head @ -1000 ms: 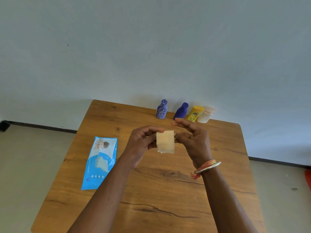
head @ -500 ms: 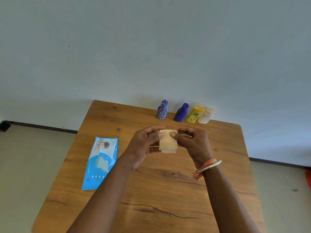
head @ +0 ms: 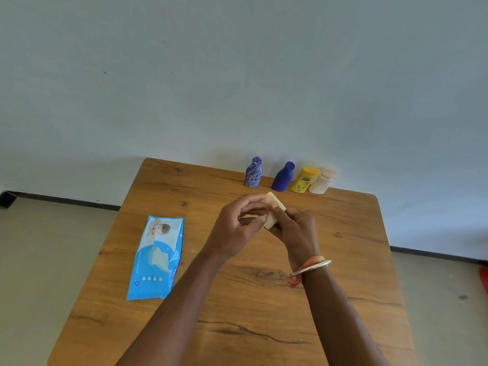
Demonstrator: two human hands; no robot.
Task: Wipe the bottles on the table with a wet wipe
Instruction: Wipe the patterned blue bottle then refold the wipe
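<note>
Blue pack (head: 151,285) (sheet (head: 158,260) poking out) | left hand (head: 235,231), right hand (head: 295,233) pinch folded wipe (head: 273,200)

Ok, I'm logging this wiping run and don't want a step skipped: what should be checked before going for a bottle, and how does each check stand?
1. Wipe out of the wipes pack: ok. The wet wipe is pinched between the left hand and the right hand.
2. Wipe opened out: not ok. It is folded small.
3. One hand free for a bottle: not ok. Both hold the wipe.
4. Bottles standing: ok. The patterned blue bottle, plain blue bottle, yellow bottle and white bottle line the far edge of the table.
5. Wipe moist: cannot tell.
</note>
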